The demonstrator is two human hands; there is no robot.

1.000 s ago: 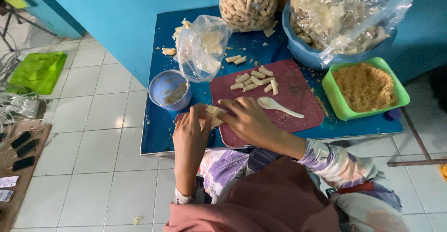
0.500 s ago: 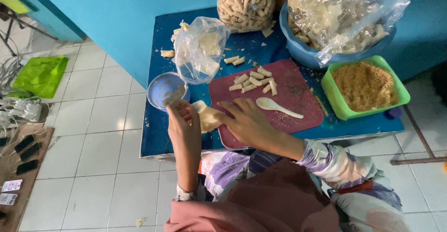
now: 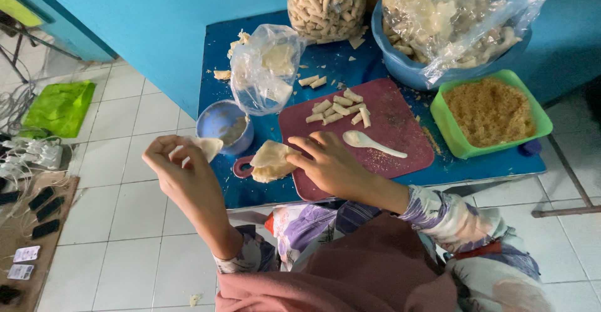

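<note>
My left hand (image 3: pixel 175 162) is raised off the left side of the blue table (image 3: pixel 350 68) and pinches a thin pale wrapper sheet (image 3: pixel 206 147) by its edge, beside the small blue bowl (image 3: pixel 223 126). My right hand (image 3: pixel 328 162) lies on the dark red cutting board (image 3: pixel 400 121), with its fingers on a stack of pale wrapper sheets (image 3: pixel 270 160) at the board's left end. Several small rolled pieces (image 3: pixel 338 107) lie at the board's far side, and a white spoon (image 3: pixel 370 142) rests just right of my right hand.
A green tray of brown crumbs (image 3: pixel 491 112) sits at the right. A blue basin with a bagged filling (image 3: pixel 451 18) and a tall bag of rolls (image 3: pixel 325 2) stand at the back. A clear plastic bag (image 3: pixel 266 68) stands behind the bowl. White tiled floor lies left.
My left hand has pulled one wrapper sheet away from the stack and moved left, off the table edge. My right hand stays on the stack.
</note>
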